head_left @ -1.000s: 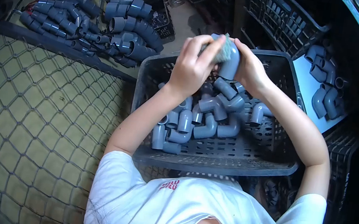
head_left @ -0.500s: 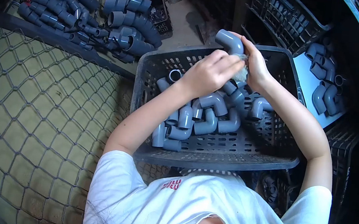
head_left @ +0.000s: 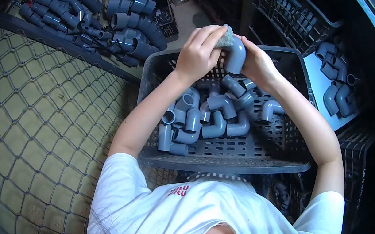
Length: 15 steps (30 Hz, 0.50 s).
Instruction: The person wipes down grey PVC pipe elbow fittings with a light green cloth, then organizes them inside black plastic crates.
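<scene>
Above the far side of a black plastic crate [head_left: 219, 164], my right hand [head_left: 257, 64] holds a grey elbow pipe fitting [head_left: 236, 56] by its side, one open end pointing down. My left hand [head_left: 201, 50] is closed on a pale, rough-looking pad [head_left: 226, 38] and presses it against the fitting's upper end. Below my hands, several grey elbow fittings [head_left: 215, 126] lie in the crate, mostly on its left and middle part. One more elbow [head_left: 271, 111] lies further right in the crate.
Many grey fittings [head_left: 133, 23] are stacked in rows at the upper left. Wire mesh [head_left: 44, 122] spans the left side. Another black crate [head_left: 295, 17] stands at the upper right, near a pale surface [head_left: 317, 86] bearing several elbows.
Both hands have moved left and slightly up. The held elbow has turned from pointing left to pointing down, and the pad has moved from its lower part to its upper end.
</scene>
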Each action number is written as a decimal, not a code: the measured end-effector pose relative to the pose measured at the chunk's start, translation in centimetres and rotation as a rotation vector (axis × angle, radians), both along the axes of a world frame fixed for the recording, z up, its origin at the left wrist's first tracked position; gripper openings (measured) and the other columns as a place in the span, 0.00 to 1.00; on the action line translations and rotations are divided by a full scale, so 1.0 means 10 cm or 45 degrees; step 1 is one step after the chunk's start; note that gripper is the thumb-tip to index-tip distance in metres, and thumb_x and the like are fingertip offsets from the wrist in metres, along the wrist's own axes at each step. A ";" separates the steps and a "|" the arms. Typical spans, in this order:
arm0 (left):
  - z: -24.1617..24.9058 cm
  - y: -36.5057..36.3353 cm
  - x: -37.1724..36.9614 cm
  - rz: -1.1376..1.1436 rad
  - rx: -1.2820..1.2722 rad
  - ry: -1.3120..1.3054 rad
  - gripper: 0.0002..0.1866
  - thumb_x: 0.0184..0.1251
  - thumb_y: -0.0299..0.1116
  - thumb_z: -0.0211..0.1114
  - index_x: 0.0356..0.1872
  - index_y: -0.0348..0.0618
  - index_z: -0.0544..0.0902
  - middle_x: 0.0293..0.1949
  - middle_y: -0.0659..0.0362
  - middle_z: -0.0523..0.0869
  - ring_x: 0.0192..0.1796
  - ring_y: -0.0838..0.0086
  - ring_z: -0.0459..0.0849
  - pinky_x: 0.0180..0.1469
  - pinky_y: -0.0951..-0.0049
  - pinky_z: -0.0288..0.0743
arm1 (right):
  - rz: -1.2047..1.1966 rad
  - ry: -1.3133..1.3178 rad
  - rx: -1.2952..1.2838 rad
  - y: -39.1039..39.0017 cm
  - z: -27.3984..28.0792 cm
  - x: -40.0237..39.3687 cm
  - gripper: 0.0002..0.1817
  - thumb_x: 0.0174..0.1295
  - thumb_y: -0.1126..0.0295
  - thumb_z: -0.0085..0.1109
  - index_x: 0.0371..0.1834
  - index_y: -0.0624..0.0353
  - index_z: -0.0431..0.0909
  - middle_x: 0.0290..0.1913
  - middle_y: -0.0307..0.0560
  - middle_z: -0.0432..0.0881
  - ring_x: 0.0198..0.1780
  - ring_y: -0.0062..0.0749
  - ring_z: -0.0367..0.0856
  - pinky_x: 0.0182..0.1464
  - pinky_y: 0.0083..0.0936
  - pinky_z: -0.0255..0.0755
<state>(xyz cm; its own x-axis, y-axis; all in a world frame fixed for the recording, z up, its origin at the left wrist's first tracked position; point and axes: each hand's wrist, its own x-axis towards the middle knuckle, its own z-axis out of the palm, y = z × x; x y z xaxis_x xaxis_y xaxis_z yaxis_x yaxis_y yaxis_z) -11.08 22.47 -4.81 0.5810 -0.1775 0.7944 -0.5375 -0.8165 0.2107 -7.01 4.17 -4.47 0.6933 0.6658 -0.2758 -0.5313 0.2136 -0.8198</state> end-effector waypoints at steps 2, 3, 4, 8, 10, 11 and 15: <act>0.02 -0.07 -0.14 -0.028 0.078 -0.015 0.28 0.45 0.18 0.64 0.54 0.42 0.84 0.50 0.54 0.84 0.49 0.58 0.83 0.54 0.63 0.79 | -0.039 0.000 0.042 0.00 -0.02 0.03 0.27 0.76 0.46 0.43 0.66 0.53 0.73 0.58 0.42 0.80 0.56 0.28 0.80 0.61 0.33 0.71; 0.06 -0.14 -0.20 -0.063 0.149 -0.031 0.28 0.45 0.18 0.63 0.54 0.42 0.84 0.51 0.55 0.84 0.50 0.58 0.83 0.55 0.63 0.79 | -0.096 -0.009 0.058 -0.02 -0.01 0.05 0.28 0.75 0.45 0.46 0.64 0.55 0.75 0.55 0.41 0.82 0.55 0.27 0.81 0.60 0.31 0.72; 0.05 -0.19 -0.22 -0.178 0.146 0.008 0.28 0.44 0.19 0.63 0.54 0.42 0.84 0.51 0.55 0.84 0.48 0.59 0.82 0.54 0.64 0.79 | -0.062 -0.026 0.111 -0.06 0.06 0.03 0.27 0.73 0.45 0.52 0.58 0.58 0.78 0.50 0.39 0.84 0.53 0.25 0.81 0.57 0.28 0.72; 0.04 -0.19 -0.18 -0.186 0.346 -0.100 0.30 0.43 0.19 0.64 0.56 0.42 0.84 0.52 0.55 0.84 0.47 0.60 0.82 0.54 0.64 0.79 | -0.029 -0.026 0.048 -0.08 0.06 0.06 0.26 0.69 0.45 0.59 0.55 0.55 0.79 0.46 0.37 0.83 0.49 0.24 0.81 0.57 0.28 0.72; 0.07 -0.09 -0.15 -0.103 0.238 -0.106 0.31 0.42 0.20 0.65 0.57 0.41 0.83 0.54 0.55 0.84 0.48 0.61 0.82 0.54 0.65 0.79 | -0.052 0.036 0.015 -0.05 0.15 -0.01 0.26 0.66 0.43 0.61 0.54 0.53 0.79 0.44 0.38 0.83 0.47 0.24 0.81 0.55 0.28 0.72; 0.05 -0.08 -0.16 -0.105 0.244 -0.105 0.31 0.42 0.20 0.65 0.57 0.41 0.83 0.54 0.55 0.84 0.48 0.61 0.82 0.54 0.65 0.79 | -0.054 0.038 0.021 -0.05 0.17 -0.04 0.26 0.66 0.43 0.61 0.54 0.53 0.79 0.44 0.38 0.83 0.47 0.24 0.81 0.55 0.28 0.72; 0.01 -0.22 -0.25 -0.421 0.355 -0.184 0.30 0.46 0.21 0.67 0.58 0.38 0.83 0.56 0.56 0.85 0.49 0.66 0.83 0.52 0.68 0.80 | -0.001 0.085 -0.062 -0.15 0.15 0.10 0.27 0.62 0.36 0.61 0.46 0.49 0.79 0.41 0.37 0.81 0.41 0.23 0.79 0.49 0.27 0.74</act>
